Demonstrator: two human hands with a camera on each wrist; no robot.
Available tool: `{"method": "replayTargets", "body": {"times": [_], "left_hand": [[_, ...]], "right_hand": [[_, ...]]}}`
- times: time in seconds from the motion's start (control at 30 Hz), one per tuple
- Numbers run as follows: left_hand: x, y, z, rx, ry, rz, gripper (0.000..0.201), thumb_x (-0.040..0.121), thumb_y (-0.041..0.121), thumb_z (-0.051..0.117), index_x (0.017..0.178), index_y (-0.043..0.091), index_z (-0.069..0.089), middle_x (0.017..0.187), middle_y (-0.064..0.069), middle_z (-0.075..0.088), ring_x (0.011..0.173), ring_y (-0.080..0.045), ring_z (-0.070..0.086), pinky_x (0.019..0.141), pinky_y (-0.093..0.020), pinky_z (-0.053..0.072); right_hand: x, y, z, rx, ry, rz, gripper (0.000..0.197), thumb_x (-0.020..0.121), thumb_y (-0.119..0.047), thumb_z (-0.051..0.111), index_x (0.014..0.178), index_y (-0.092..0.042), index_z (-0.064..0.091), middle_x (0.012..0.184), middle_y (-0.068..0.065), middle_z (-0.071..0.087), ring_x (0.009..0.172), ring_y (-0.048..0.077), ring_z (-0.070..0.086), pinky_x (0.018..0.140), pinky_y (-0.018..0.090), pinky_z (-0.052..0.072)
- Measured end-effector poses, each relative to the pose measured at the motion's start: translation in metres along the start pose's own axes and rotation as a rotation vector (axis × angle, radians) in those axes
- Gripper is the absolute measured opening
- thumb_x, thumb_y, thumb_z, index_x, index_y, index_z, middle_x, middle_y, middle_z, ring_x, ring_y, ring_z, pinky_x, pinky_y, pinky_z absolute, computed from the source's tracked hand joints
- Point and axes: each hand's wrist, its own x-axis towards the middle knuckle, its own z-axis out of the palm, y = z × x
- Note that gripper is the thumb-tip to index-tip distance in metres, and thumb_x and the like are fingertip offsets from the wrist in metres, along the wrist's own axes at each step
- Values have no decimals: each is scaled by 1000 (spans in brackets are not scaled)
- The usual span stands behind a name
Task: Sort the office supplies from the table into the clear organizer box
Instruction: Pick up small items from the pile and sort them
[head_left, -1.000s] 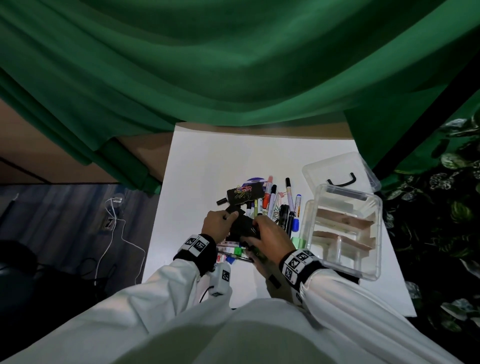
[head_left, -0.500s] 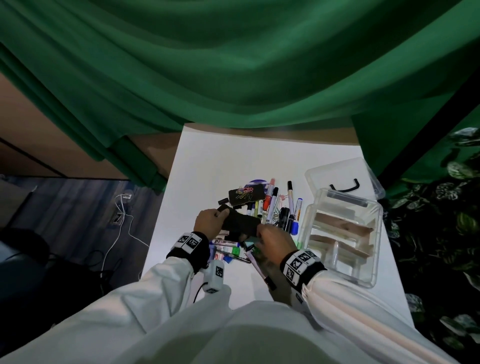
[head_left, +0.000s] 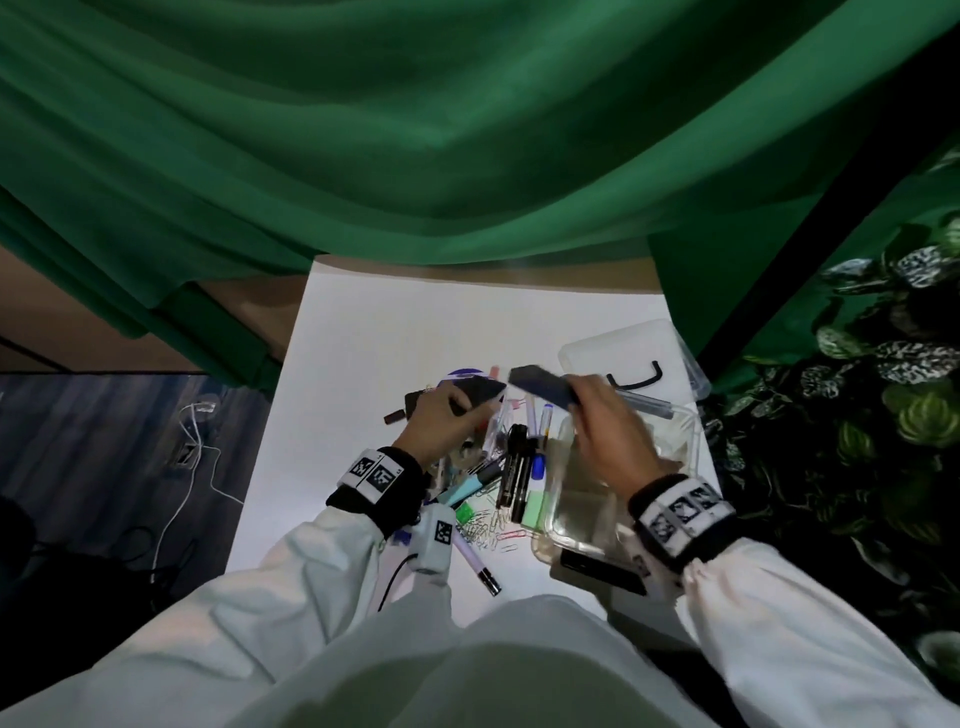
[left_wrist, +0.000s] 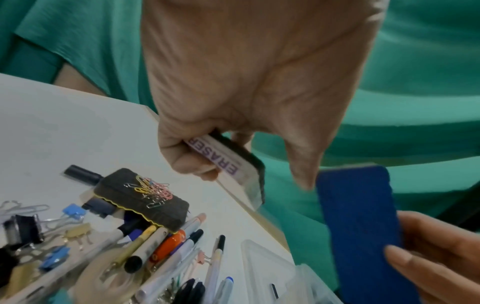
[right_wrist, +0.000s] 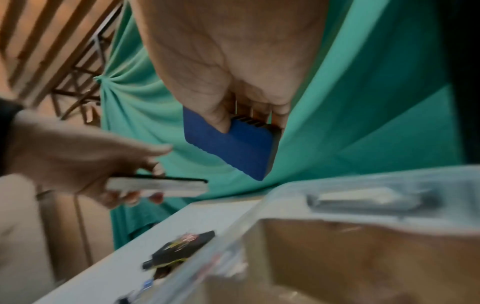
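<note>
My left hand (head_left: 447, 415) grips a whiteboard eraser (left_wrist: 233, 164) with a white label reading ERASER and a black felt side, held above the pile. My right hand (head_left: 597, 415) grips a second eraser (head_left: 540, 387) with a blue face (left_wrist: 358, 222) (right_wrist: 233, 148), lifted near the far end of the clear organizer box (head_left: 571, 525). A third black eraser (left_wrist: 145, 197) with coloured paper clips stuck on it lies on the table. Markers and pens (head_left: 519, 467) lie heaped between my hands.
The box lid (head_left: 628, 353) with a black handle lies behind the box. Binder clips (left_wrist: 26, 228) and loose paper clips (head_left: 483, 530) are scattered at the pile's near side. Green curtain hangs behind the white table (head_left: 389, 322); plants stand to the right.
Both hands rose from the near pile and parted. The dark erasers held together earlier are now separate, one in each hand; the right hand has swung toward the organizer box.
</note>
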Motion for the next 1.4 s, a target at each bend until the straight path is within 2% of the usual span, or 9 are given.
{"method": "replayTargets", "body": {"times": [0.13,0.3,0.4,0.63,0.8,0.93,1.1,1.23,1.4], "left_hand": [[10,2,25,-56,-81,-1,46,74,28,76,100,20,39,108,-16,54,67,-24,56,54,-34,50],[19,42,55,75,-190,106,28,94,39,57,108,18,45,86,5,61,67,-13,57,62,-25,41],[31,56,68,149,-278,164,29,94,49,52,106,23,46,86,0,68,75,-16,63,77,-34,42],[50,68,83,228,-347,171,24,95,50,49,107,29,48,95,-3,70,88,-18,66,80,-32,41],[54,61,86,189,-323,222,20,97,45,49,106,28,53,99,2,66,90,-18,63,84,-40,51],[54,58,87,177,-314,259,22,99,37,49,112,25,61,103,5,67,95,-12,63,84,-33,50],[63,73,101,354,-347,392,26,98,33,51,117,20,64,105,1,70,93,-14,64,80,-29,47],[73,90,147,568,-331,532,25,94,29,55,116,20,63,105,-5,71,95,-23,64,76,-32,48],[82,87,191,819,-449,480,20,87,10,58,103,14,70,98,-15,70,91,-31,66,77,-34,49]], "right_hand": [[3,63,-46,-230,-2,49,47,84,-2,63,127,-15,51,113,6,56,92,24,58,76,32,47],[5,100,-32,-412,-336,137,19,85,-12,58,101,-19,51,102,6,64,88,29,63,66,31,44],[14,106,-12,-455,-439,125,17,90,-10,52,103,-16,61,109,8,61,99,29,63,77,33,48],[26,97,-2,-818,-489,-19,29,94,-16,45,111,-8,67,117,12,61,108,29,61,85,36,50],[29,111,-5,-675,-584,68,25,92,-8,48,109,-10,68,113,10,66,104,27,65,84,34,51],[37,128,-16,-374,-731,171,26,92,-11,50,112,-16,66,114,6,67,107,25,63,86,28,46],[37,141,-65,40,-479,314,18,90,-22,63,108,-22,66,102,-2,70,89,15,66,80,31,53],[13,151,-79,-157,-85,317,29,88,-13,63,117,-17,59,113,10,61,106,29,58,87,40,51],[1,157,-47,-84,-282,464,54,85,2,54,136,-13,45,134,21,48,122,38,51,101,41,43]]}}
